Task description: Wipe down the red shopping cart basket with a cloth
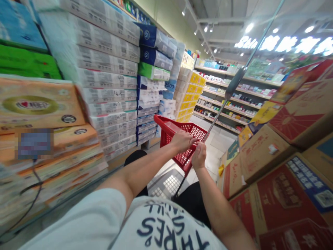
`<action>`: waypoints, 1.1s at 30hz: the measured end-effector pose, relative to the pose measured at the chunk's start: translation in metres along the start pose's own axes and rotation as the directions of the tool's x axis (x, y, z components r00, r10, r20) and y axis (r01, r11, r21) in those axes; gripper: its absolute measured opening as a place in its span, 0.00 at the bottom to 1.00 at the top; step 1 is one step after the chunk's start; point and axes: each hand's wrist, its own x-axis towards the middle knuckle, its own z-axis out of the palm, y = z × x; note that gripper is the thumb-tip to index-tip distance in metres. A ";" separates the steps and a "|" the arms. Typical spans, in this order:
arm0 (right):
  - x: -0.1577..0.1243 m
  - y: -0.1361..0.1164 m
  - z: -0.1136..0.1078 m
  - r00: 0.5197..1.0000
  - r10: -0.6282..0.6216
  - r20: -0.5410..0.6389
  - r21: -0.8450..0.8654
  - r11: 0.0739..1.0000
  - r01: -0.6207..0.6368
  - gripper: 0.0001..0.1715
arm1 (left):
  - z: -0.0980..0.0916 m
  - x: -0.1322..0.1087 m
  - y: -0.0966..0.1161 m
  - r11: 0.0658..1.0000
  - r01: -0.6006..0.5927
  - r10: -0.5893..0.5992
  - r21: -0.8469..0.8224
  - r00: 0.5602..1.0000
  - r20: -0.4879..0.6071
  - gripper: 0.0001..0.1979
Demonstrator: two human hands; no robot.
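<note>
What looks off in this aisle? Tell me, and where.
A loose black cable droops across the stacked tissue packs at lower left, which looks odd among shelved goods. Nothing else stands out: the red basket gripped by the left hand and right hand looks intact, and the cardboard boxes sit stacked.

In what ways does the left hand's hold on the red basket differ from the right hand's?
The left hand lies palm down over the rim of the red basket, fingers curled over it; the right hand is a closed fist at the near edge. The left hand sits higher and farther forward, the right hand lower and nearer the body. Both are bare and grip the same basket.
</note>
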 end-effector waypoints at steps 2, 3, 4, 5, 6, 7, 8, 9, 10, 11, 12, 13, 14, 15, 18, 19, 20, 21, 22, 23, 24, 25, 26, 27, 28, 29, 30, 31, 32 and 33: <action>0.000 0.000 0.000 1.000 0.014 0.008 0.005 1.000 -0.014 0.18 | -0.001 0.003 0.002 1.000 -0.003 0.003 0.007 1.000 -0.006 0.25; 0.000 0.000 -0.001 1.000 0.022 0.007 0.003 1.000 -0.022 0.18 | 0.000 0.001 0.004 1.000 -0.006 0.007 0.017 0.999 -0.047 0.24; -0.001 0.000 -0.001 1.000 0.028 0.005 0.001 1.000 -0.028 0.18 | 0.001 -0.002 0.005 1.000 -0.011 0.014 0.027 0.995 -0.100 0.23; -0.002 -0.001 -0.001 1.000 0.028 0.001 0.000 1.000 -0.028 0.18 | 0.002 -0.004 0.006 0.999 -0.011 0.016 0.035 0.989 -0.144 0.22; -0.002 -0.001 -0.002 1.000 0.025 -0.002 -0.002 1.000 -0.025 0.18 | 0.002 -0.004 0.006 0.999 -0.008 0.015 0.038 0.987 -0.161 0.22; -0.003 -0.002 -0.002 1.000 0.020 -0.005 -0.003 1.000 -0.020 0.18 | 0.002 -0.003 0.006 0.999 0.002 0.002 0.035 0.990 -0.138 0.23; -0.004 -0.004 -0.002 1.000 0.016 -0.007 -0.004 1.000 -0.016 0.19 | 0.002 0.000 0.005 0.999 0.022 -0.020 0.025 0.997 -0.078 0.25; -0.004 -0.005 -0.002 1.000 0.013 -0.009 -0.007 1.000 -0.013 0.19 | 0.002 0.005 0.004 0.999 0.043 -0.043 0.011 0.999 0.003 0.27; -0.005 -0.006 -0.002 1.000 0.011 -0.012 -0.011 1.000 -0.011 0.19 | 0.001 0.008 0.003 0.998 0.060 -0.059 -0.008 0.994 0.092 0.29; -0.005 -0.007 -0.002 1.000 0.008 -0.016 -0.015 1.000 -0.008 0.19 | 0.001 0.010 0.002 0.997 0.073 -0.071 -0.012 0.988 0.140 0.31; -0.005 -0.008 -0.002 1.000 0.003 -0.018 -0.019 1.000 -0.003 0.19 | 0.002 0.008 0.001 0.997 0.073 -0.071 -0.009 0.988 0.135 0.30; -0.006 -0.009 -0.002 1.000 -0.004 -0.020 -0.022 1.000 0.003 0.19 | 0.003 0.004 0.001 0.999 0.052 -0.051 -0.006 0.995 0.090 0.29; -0.006 -0.009 -0.002 1.000 -0.012 -0.020 -0.023 1.000 0.012 0.19 | 0.004 -0.002 0.001 1.000 0.008 -0.008 -0.009 1.000 0.017 0.27; -0.006 -0.010 -0.002 1.000 -0.021 -0.020 -0.022 1.000 0.020 0.18 | 0.005 -0.009 0.001 0.999 -0.046 0.045 -0.018 0.997 -0.061 0.25; -0.007 -0.011 -0.003 0.999 -0.037 -0.022 -0.021 0.999 0.036 0.17 | 0.006 -0.020 0.002 0.995 -0.092 0.084 -0.029 0.975 -0.204 0.26; -0.007 -0.011 -0.002 0.999 -0.040 -0.023 -0.025 0.999 0.039 0.17 | 0.005 -0.018 0.003 0.997 -0.071 0.064 -0.031 0.983 -0.173 0.26; -0.006 -0.011 -0.002 0.999 -0.041 -0.025 -0.030 0.999 0.041 0.17 | 0.004 -0.014 0.003 0.999 -0.040 0.036 -0.033 0.993 -0.109 0.26; -0.006 -0.012 -0.002 0.999 -0.042 -0.029 -0.034 0.999 0.041 0.18 | 0.002 -0.010 0.004 0.999 -0.016 0.015 -0.037 0.999 -0.029 0.27; -0.005 -0.013 -0.002 0.999 -0.042 -0.031 -0.035 0.999 0.040 0.18 | 0.001 -0.005 0.004 0.999 0.004 -0.003 -0.038 1.000 0.029 0.29; -0.005 -0.013 -0.001 0.999 -0.038 -0.033 -0.035 0.999 0.037 0.18 | 0.000 -0.003 0.004 0.999 0.011 -0.010 -0.034 0.999 0.043 0.28; -0.005 -0.014 -0.001 0.999 -0.033 -0.032 -0.036 0.999 0.031 0.19 | 0.000 -0.002 0.005 1.000 0.004 -0.004 -0.029 1.000 0.024 0.28; -0.004 -0.014 -0.001 0.999 -0.025 -0.030 -0.036 0.999 0.024 0.19 | 0.001 -0.004 0.005 1.000 -0.011 0.011 -0.025 1.000 -0.025 0.26; -0.004 -0.015 -0.001 1.000 -0.017 -0.026 -0.038 0.999 0.016 0.19 | 0.002 -0.007 0.006 0.999 -0.038 0.036 -0.024 0.996 -0.086 0.25; -0.005 -0.015 -0.001 1.000 -0.012 -0.019 -0.042 0.999 0.011 0.19 | 0.003 -0.009 0.006 0.998 -0.051 0.047 -0.028 0.989 -0.143 0.24; -0.005 -0.015 0.000 1.000 -0.013 -0.011 -0.047 0.999 0.012 0.19 | 0.003 -0.010 0.007 0.998 -0.053 0.046 -0.035 0.984 -0.172 0.24; -0.005 -0.015 0.000 1.000 -0.018 -0.005 -0.051 0.999 0.017 0.18 | 0.003 -0.010 0.007 0.999 -0.029 0.022 -0.042 0.987 -0.160 0.25; -0.005 -0.015 0.000 1.000 -0.023 -0.002 -0.054 0.998 0.023 0.18 | 0.002 -0.008 0.008 0.999 0.006 -0.011 -0.050 0.994 -0.109 0.26; -0.005 -0.016 0.000 1.000 -0.027 -0.002 -0.056 0.998 0.027 0.18 | 0.001 -0.005 0.008 0.997 0.037 -0.039 -0.061 0.999 -0.031 0.28; -0.005 -0.016 0.000 1.000 -0.030 -0.009 -0.058 0.998 0.030 0.19 | 0.000 -0.002 0.008 0.995 0.071 -0.068 -0.075 0.997 0.045 0.29; -0.005 -0.017 0.000 0.999 -0.030 -0.015 -0.056 0.998 0.029 0.19 | -0.001 0.000 0.008 0.992 0.097 -0.091 -0.077 0.992 0.085 0.30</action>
